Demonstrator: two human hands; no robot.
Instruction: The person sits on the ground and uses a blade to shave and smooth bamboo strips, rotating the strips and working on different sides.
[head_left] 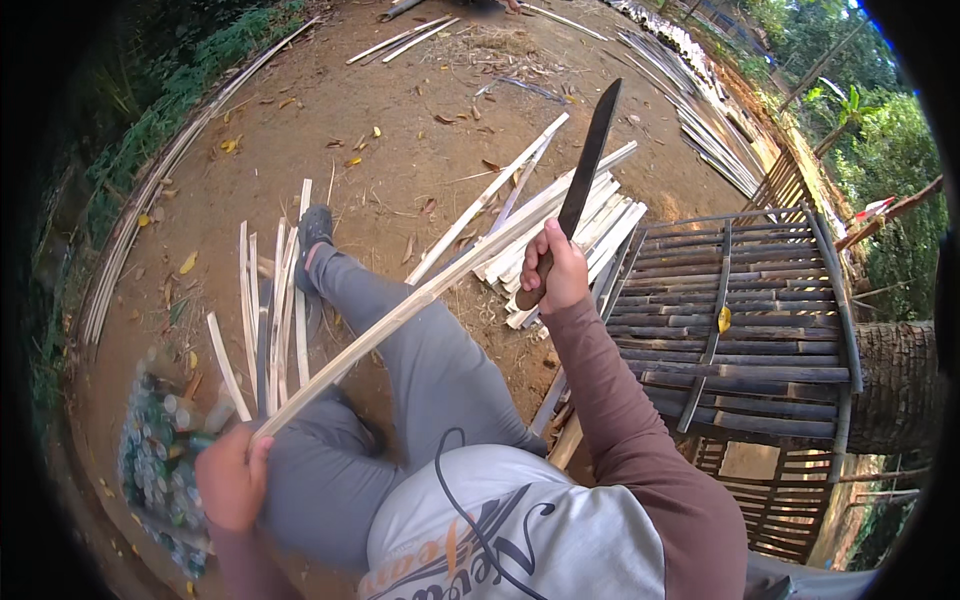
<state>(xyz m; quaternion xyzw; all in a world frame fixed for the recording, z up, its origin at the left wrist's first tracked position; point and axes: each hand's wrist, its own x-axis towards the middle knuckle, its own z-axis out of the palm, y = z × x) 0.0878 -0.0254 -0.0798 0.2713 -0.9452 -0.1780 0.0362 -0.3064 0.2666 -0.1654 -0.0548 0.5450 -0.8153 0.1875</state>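
My right hand (556, 265) is closed round the handle of a machete (591, 155), its long dark blade pointing up and away from me. My left hand (231, 478), somewhat blurred, grips the near end of a long pale bamboo strip (400, 313). That strip slants across my legs toward the far right and passes behind the machete and my right hand. Beyond it, under its far end, lies a pile of split bamboo strips (615, 225). More bamboo strips (282, 300) lie beside my shoe on the left.
A bamboo slat bench (740, 330) stands close on my right, against a tree trunk (897, 385). Green bottles (160, 455) are heaped at the left. Long bamboo poles (165, 175) lie along the left edge of the dirt ground (290, 130), and more strips (715, 150) at the far right.
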